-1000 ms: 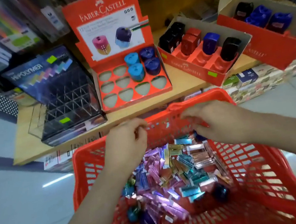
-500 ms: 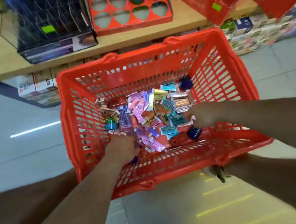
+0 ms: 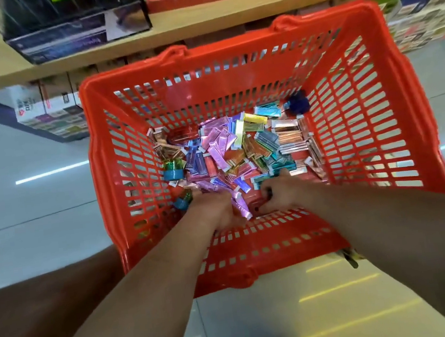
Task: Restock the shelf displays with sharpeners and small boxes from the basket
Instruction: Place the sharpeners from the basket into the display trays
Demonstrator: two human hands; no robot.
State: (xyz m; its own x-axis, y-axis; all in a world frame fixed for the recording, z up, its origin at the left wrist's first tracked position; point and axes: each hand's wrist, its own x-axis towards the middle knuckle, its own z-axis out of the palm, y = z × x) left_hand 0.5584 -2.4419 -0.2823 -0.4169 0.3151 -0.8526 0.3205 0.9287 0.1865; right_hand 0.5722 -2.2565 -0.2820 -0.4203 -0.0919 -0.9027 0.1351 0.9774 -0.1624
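Both hands sit low in the red basket [image 3: 419, 125], by its near wall. The left hand [image 3: 215, 211] curls round pink small boxes [image 3: 240, 208]. The right hand [image 3: 282, 194] has bent fingers (I cannot tell what they hold). A dark blue sharpener [image 3: 296, 103] lies in the far right corner.

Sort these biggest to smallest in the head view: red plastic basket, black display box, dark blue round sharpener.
1. red plastic basket
2. black display box (top cut off)
3. dark blue round sharpener
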